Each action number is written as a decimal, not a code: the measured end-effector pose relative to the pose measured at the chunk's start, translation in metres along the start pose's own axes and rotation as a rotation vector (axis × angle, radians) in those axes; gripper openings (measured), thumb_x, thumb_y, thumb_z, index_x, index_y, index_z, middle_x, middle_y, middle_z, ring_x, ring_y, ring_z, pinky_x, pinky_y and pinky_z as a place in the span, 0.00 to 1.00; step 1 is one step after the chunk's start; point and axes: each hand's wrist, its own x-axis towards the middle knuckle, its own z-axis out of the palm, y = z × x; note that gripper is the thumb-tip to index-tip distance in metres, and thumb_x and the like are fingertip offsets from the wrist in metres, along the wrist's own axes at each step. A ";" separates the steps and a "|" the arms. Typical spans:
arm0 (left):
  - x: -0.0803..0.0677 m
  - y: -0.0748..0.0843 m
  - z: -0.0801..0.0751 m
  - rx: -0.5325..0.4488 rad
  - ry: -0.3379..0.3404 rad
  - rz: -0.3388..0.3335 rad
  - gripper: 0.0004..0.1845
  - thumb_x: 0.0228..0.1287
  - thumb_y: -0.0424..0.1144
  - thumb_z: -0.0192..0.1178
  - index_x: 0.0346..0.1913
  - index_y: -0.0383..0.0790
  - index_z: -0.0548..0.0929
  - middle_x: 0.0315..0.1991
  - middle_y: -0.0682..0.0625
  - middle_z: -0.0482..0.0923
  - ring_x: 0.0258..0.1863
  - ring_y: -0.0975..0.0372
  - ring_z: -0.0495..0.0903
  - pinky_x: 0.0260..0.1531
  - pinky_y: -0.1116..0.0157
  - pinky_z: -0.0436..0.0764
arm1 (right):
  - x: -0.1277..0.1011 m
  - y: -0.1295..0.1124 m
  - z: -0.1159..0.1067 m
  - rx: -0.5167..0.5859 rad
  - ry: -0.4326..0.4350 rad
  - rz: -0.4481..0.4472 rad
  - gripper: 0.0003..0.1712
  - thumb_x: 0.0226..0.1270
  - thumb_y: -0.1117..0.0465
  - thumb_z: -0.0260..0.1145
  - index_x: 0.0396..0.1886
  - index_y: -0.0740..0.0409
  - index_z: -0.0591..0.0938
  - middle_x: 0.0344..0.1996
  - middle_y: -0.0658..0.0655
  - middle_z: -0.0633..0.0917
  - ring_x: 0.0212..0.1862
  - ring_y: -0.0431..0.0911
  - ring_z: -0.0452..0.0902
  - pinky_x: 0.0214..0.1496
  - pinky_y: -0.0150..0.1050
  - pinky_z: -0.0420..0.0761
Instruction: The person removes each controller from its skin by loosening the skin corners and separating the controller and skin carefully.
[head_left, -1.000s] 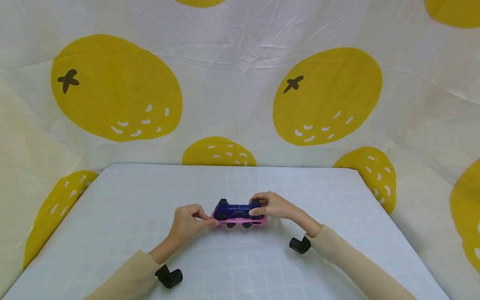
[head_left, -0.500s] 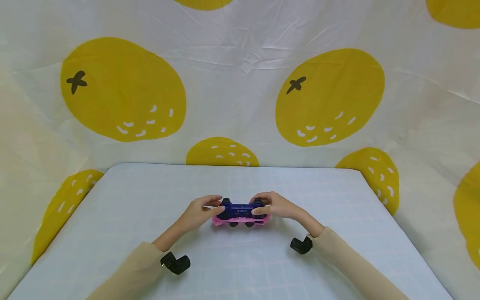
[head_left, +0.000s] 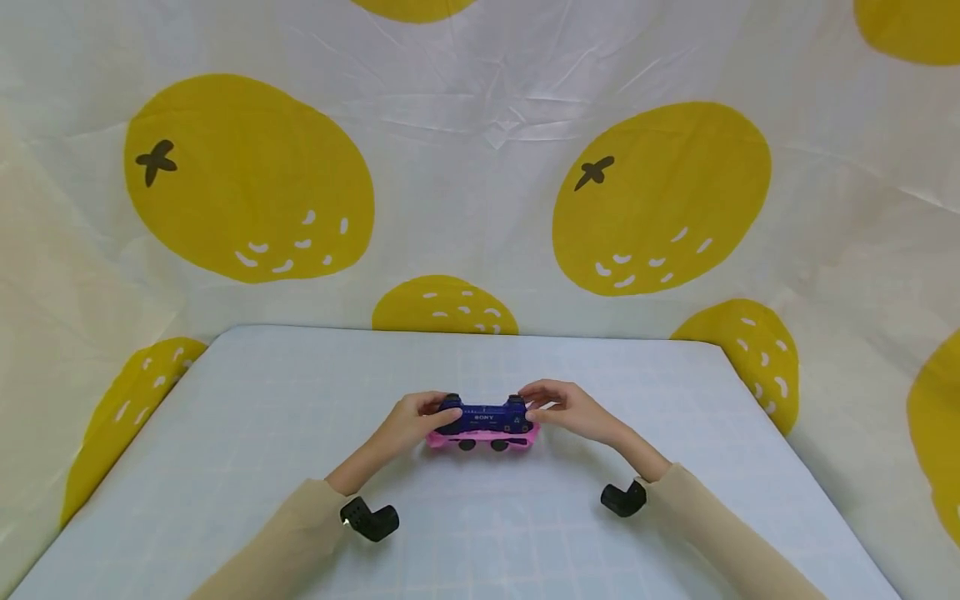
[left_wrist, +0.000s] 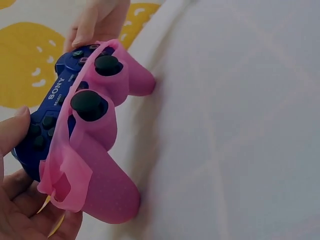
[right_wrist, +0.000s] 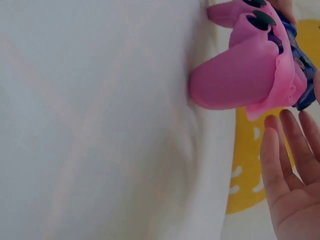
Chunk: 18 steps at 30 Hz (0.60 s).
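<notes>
A dark blue game controller [head_left: 483, 417] marked SONY stands with its grips down in the middle of the table. A pink silicone cover [left_wrist: 95, 188] wraps its grips and lower part, with both black thumbsticks poking through. The cover's edge is loose and folded at the left end in the left wrist view. My left hand [head_left: 408, 421] holds the controller's left end, thumb on the front by the direction buttons, fingers behind. At the right end, my right hand [head_left: 573, 410] has its thumb at the controller's edge. Its fingers [right_wrist: 302, 145] are extended, apart from the cover.
A pale checked cloth covers the table [head_left: 480, 533]. Behind and beside it hangs a white curtain [head_left: 457, 192] with large yellow fruit prints. Black wrist cameras [head_left: 371, 519] sit below both forearms.
My left hand has let go of the cover's left edge and moved up to hold the controller's left end. My right hand has loosened and shifted slightly right.
</notes>
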 end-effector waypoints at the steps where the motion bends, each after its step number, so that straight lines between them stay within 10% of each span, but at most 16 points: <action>1: 0.001 0.000 0.000 0.000 -0.008 -0.004 0.29 0.62 0.52 0.63 0.59 0.36 0.77 0.49 0.45 0.83 0.44 0.60 0.79 0.53 0.57 0.80 | -0.002 0.002 -0.001 0.009 0.001 -0.008 0.22 0.65 0.60 0.66 0.58 0.62 0.77 0.53 0.62 0.82 0.53 0.54 0.79 0.53 0.32 0.78; 18: 0.017 -0.002 0.006 -0.091 -0.017 -0.068 0.27 0.68 0.49 0.58 0.60 0.30 0.75 0.52 0.39 0.81 0.49 0.55 0.80 0.58 0.53 0.76 | -0.020 0.016 0.004 0.017 0.085 0.023 0.23 0.56 0.62 0.73 0.52 0.64 0.82 0.49 0.64 0.85 0.46 0.53 0.85 0.45 0.30 0.82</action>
